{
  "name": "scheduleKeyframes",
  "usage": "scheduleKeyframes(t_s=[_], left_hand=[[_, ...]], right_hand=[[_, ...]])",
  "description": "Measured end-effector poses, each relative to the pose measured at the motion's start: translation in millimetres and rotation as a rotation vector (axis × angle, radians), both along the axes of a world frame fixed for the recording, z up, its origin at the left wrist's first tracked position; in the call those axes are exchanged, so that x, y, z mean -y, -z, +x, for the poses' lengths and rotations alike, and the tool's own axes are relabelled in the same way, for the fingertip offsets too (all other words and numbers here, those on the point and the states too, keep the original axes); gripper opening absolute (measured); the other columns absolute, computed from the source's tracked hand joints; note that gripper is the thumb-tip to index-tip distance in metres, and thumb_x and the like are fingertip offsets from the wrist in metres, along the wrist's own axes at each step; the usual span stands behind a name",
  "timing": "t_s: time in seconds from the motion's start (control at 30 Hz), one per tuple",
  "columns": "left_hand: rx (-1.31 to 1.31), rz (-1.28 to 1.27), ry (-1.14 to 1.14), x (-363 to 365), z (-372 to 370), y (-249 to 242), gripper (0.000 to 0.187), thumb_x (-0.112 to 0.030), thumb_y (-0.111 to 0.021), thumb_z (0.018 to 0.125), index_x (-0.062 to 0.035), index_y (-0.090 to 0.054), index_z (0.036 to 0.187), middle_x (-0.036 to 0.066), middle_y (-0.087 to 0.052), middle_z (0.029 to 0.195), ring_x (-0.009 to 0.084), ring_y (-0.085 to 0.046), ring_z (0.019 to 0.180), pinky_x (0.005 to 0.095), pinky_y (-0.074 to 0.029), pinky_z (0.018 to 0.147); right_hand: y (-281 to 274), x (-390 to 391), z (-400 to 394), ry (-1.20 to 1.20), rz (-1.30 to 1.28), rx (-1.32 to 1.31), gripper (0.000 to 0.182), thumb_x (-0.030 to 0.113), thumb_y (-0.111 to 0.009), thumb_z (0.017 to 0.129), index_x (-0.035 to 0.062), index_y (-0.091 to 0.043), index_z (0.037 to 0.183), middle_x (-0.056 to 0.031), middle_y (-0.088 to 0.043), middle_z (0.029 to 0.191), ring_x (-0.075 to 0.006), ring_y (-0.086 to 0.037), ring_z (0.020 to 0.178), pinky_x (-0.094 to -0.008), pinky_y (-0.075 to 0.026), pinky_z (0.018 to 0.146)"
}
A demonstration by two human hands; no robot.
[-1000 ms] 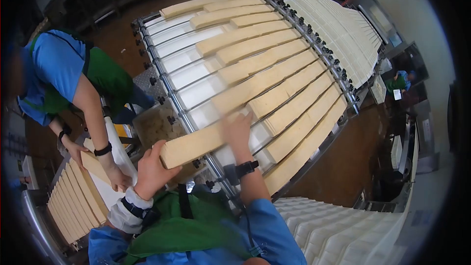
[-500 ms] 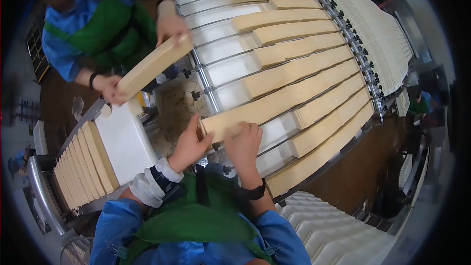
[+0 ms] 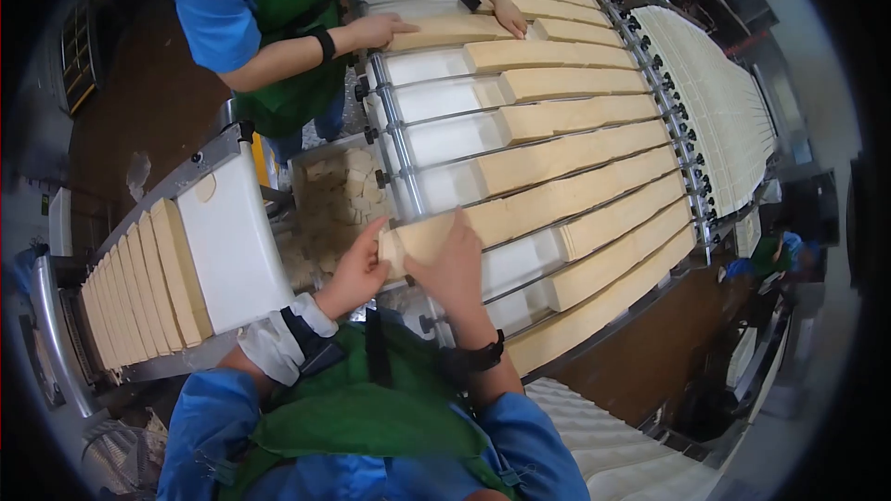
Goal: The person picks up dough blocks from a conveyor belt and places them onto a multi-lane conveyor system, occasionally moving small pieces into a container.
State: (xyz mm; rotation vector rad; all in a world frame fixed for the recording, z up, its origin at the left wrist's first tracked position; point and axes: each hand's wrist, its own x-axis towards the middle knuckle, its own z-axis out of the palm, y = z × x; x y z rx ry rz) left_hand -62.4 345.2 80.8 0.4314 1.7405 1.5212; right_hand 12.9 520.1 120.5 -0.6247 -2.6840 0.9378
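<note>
Long pale dough-like strips lie in parallel lanes divided by thin metal rods. My left hand (image 3: 355, 271) is at the near end of one strip (image 3: 422, 239), thumb and fingers closed around its end. My right hand (image 3: 453, 269) grips the same strip a little further along, its fingers over the top and the thumb at the near side. The strip lies in its lane, in line with a further piece. Part of its near side is hidden behind my right hand.
Across the lanes, a co-worker's two hands rest on another strip (image 3: 445, 32). At left, several strips (image 3: 176, 269) stand beside a white board (image 3: 232, 241) bearing a small round piece. A bin of scraps (image 3: 343, 187) sits between. Ridged white sheets (image 3: 631, 445) are at lower right.
The co-worker has moved right and laid the carried strip into a far lane. My hands stay on the same strip, my right one slightly shifted. The camera view has shifted a little.
</note>
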Motion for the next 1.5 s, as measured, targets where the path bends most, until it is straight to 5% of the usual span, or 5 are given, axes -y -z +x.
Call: scheduleKeyframes(t_s=[0.23, 0.37, 0.93, 1.17, 1.5], left_hand=[[0.049, 0.386, -0.301, 28, -19, -31, 0.069, 0.012, -0.054, 0.086, -0.0080, -0.029, 0.147, 0.013, -0.060, 0.126, 0.0204, -0.061, 0.114, 0.0335, -0.048, 0.098], [-0.229, 0.100, -0.483, 57, -25, -21, 0.070, 0.004, -0.068, 0.081, -0.0075, -0.036, 0.143, 0.011, -0.050, 0.127, 0.0210, -0.053, 0.119, 0.0356, -0.044, 0.103], [-0.298, -0.075, -0.733, 161, 4, -3, 0.056, 0.002, -0.070, 0.078, -0.0058, -0.050, 0.130, 0.009, -0.056, 0.115, 0.0184, -0.055, 0.110, 0.0338, -0.049, 0.091], [-0.065, -0.341, -1.165, 259, 52, 47, 0.060, -0.004, -0.073, 0.070, -0.0039, -0.051, 0.126, 0.010, -0.054, 0.101, 0.0187, -0.053, 0.092, 0.0306, -0.046, 0.079], [0.337, -0.163, -1.274, 329, 75, 57, 0.091, 0.005, -0.072, 0.068, -0.0072, -0.028, 0.147, 0.017, -0.061, 0.106, 0.0215, -0.062, 0.089, 0.0331, -0.054, 0.074]], right_hand=[[2, -67, -18, 0.032, -1.021, -0.197, 0.094, 0.013, -0.081, 0.075, -0.0072, -0.026, 0.148, -0.0198, -0.062, 0.116, -0.0228, -0.064, 0.105, -0.0311, -0.052, 0.087], [34, -87, -64, 0.052, -0.099, -0.240, 0.100, 0.022, -0.084, 0.069, -0.0095, -0.028, 0.146, -0.0203, -0.062, 0.112, -0.0289, -0.064, 0.102, -0.0379, -0.053, 0.087], [56, -60, -113, 0.469, 0.525, 0.628, 0.115, 0.047, -0.076, 0.072, -0.0082, -0.016, 0.152, -0.0313, -0.019, 0.157, -0.0483, -0.017, 0.146, -0.0673, -0.012, 0.115], [21, 71, -162, -0.214, 0.362, -0.314, 0.083, 0.022, -0.074, 0.074, -0.0056, -0.037, 0.143, -0.0304, -0.037, 0.146, -0.0489, -0.031, 0.137, -0.0569, -0.025, 0.114], [96, 404, -269, -1.059, 0.161, -0.139, 0.066, 0.026, -0.065, 0.088, -0.0083, -0.042, 0.139, -0.0277, -0.042, 0.146, -0.0433, -0.035, 0.139, -0.0480, -0.028, 0.117]])
